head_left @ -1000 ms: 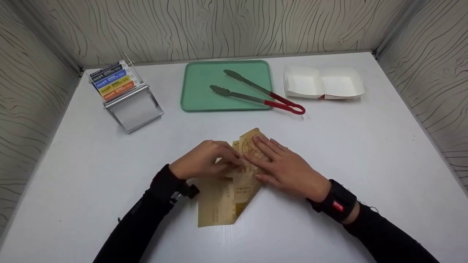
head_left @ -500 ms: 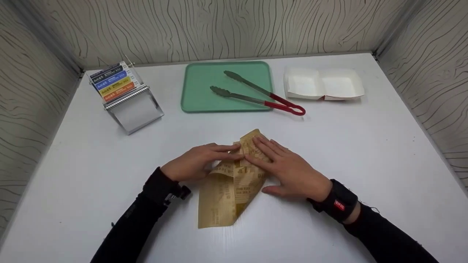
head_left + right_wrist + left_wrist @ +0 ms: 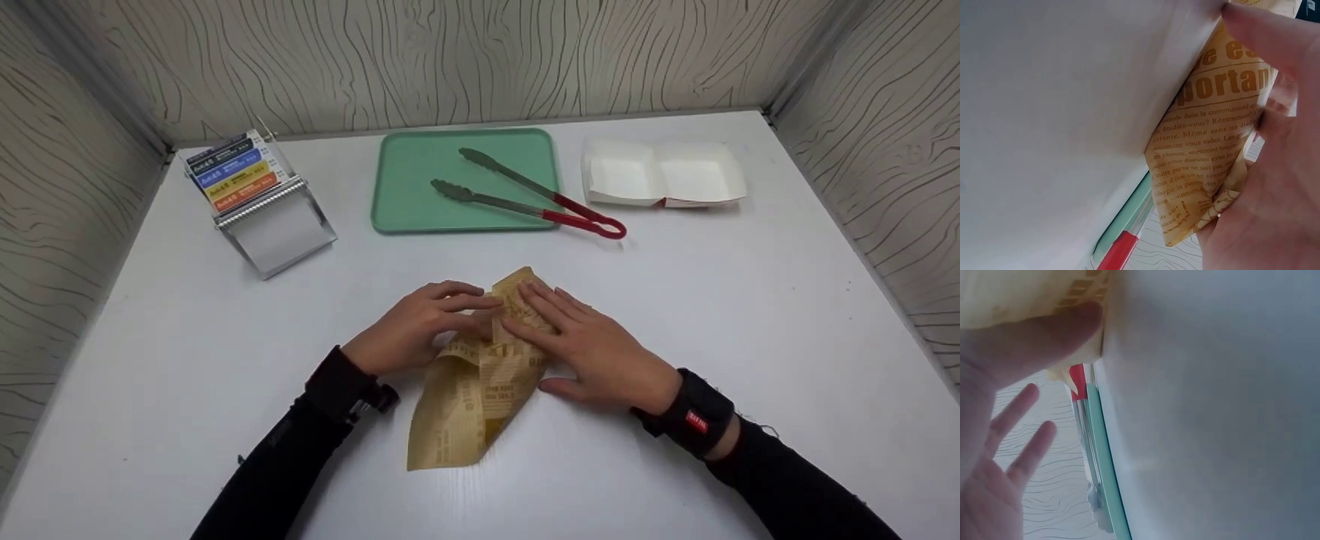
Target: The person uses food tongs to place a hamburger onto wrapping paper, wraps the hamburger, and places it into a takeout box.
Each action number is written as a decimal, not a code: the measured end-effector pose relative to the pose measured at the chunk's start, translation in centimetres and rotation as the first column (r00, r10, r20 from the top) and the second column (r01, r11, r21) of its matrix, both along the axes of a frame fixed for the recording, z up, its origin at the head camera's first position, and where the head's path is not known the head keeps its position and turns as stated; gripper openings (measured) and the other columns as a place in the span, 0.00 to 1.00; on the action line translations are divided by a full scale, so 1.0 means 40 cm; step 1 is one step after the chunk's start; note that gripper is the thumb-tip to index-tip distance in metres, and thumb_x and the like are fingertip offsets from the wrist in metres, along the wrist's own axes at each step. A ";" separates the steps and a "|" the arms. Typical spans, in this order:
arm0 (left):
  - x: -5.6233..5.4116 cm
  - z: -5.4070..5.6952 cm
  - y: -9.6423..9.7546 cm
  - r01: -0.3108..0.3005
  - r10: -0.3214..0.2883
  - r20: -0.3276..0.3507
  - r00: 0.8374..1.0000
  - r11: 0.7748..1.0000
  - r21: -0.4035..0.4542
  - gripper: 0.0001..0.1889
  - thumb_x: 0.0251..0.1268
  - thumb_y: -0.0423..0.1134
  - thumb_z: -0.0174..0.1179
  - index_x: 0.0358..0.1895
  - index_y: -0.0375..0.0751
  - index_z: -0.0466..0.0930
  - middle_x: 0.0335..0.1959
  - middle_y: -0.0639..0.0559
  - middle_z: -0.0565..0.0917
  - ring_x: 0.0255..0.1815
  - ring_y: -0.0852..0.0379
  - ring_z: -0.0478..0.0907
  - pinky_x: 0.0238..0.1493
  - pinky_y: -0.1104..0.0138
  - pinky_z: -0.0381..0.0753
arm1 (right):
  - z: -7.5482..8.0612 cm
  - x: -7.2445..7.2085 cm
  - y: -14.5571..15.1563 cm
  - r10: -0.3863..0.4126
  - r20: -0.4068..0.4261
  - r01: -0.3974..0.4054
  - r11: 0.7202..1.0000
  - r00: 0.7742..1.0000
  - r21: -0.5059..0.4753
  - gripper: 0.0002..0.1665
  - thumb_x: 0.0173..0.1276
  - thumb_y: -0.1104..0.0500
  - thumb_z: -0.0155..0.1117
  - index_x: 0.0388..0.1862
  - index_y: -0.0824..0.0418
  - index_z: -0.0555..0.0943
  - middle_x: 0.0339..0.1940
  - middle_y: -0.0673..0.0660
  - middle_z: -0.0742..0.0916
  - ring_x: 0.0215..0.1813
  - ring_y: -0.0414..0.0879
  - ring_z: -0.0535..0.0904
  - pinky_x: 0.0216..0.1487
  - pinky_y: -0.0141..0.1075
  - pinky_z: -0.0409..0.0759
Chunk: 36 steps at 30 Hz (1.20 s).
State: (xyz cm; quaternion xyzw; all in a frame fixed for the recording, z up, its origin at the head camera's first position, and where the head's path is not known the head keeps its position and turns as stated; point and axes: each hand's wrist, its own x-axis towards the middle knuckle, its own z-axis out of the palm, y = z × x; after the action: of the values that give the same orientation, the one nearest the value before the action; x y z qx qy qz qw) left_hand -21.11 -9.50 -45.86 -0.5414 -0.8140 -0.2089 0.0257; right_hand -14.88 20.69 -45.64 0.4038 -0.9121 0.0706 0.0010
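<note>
A brown printed sheet of wrapping paper lies folded around a lumpy item whose kind is hidden, in the middle of the head view. My right hand lies over the bundle's right side, fingers straight and pressing on it. From the left, my left hand pinches the paper near the fold with thumb and forefinger, the forefinger partly hidden. In the left wrist view the thumb lies against the paper, while two other fingers stretch out free. The right wrist view shows the printed paper beside the right palm.
Behind the hands sits a green tray, with red-handled tongs lying partly on it. An open white paper box stands at the back right. A metal holder with several coloured labels stands at the back left.
My left hand let its fingers lie flatter, then bent them again at the fold. The paper's lower left part has lifted and curved a little. My right hand stays on the bundle, its thumb spread outward.
</note>
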 end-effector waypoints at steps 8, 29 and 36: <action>0.000 -0.005 0.013 0.087 -0.088 0.162 0.983 0.996 0.015 0.04 0.69 0.34 0.69 0.43 0.45 0.89 0.75 0.55 0.74 0.79 0.52 0.66 0.78 0.56 0.68 | -0.001 -0.010 0.006 -0.010 0.058 0.010 1.000 0.998 -0.002 0.54 0.65 0.45 0.76 0.85 0.45 0.59 0.88 0.60 0.51 0.88 0.52 0.45 0.85 0.49 0.53; 0.011 -0.002 0.025 -0.014 -0.004 0.453 0.891 0.999 0.038 0.25 0.83 0.33 0.48 0.79 0.46 0.67 0.77 0.53 0.72 0.77 0.58 0.68 0.77 0.61 0.69 | -0.035 0.078 -0.080 -0.098 -0.351 0.116 0.993 0.931 0.031 0.49 0.64 0.44 0.71 0.81 0.56 0.66 0.77 0.73 0.70 0.78 0.68 0.66 0.77 0.59 0.66; 0.006 -0.009 0.026 -0.048 0.007 0.494 0.869 0.996 0.071 0.23 0.80 0.27 0.48 0.73 0.43 0.74 0.72 0.53 0.77 0.73 0.59 0.73 0.73 0.63 0.73 | -0.051 0.077 -0.109 -0.113 -0.390 0.131 0.991 0.914 0.021 0.26 0.73 0.49 0.63 0.61 0.63 0.77 0.73 0.76 0.73 0.75 0.73 0.69 0.73 0.65 0.69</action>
State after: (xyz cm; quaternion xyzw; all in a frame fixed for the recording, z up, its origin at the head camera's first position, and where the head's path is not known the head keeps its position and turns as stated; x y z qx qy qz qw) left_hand -20.87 -8.45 -46.23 -0.4569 -0.7921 -0.3725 -0.1581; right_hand -11.79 16.32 -47.70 0.3520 -0.9187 -0.0321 0.1762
